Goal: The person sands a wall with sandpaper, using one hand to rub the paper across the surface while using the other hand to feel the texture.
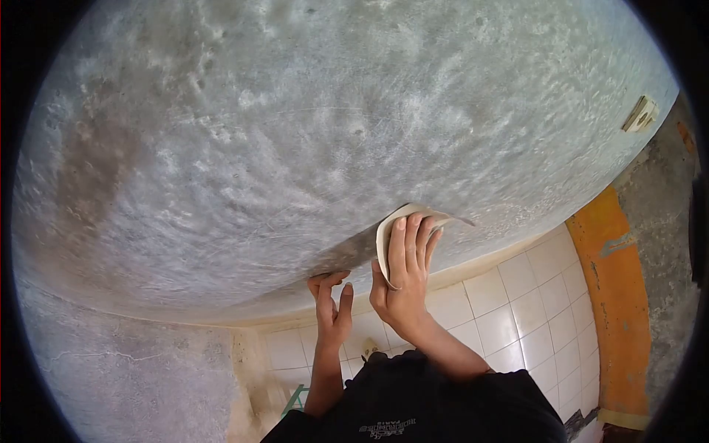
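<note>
The right hand (405,292) holds a pale sheet (385,232), probably sandpaper, against the lower part of the grey wall (258,148). Its fingers lie close together over the sheet's back, with the thumb at the near edge, clamping it. The left hand (332,314) holds nothing; its thumb stands apart from the bent fingers, whose tips are at the wall, just beside the sheet.

The sheet looks light and thin, bendy yet springy, as its edges curl up around the fingers. It should grip rather than slip, and may crease or tear at a fold. The best hold seems to be flat fingers spread across its middle, thumb pinning one edge.
</note>
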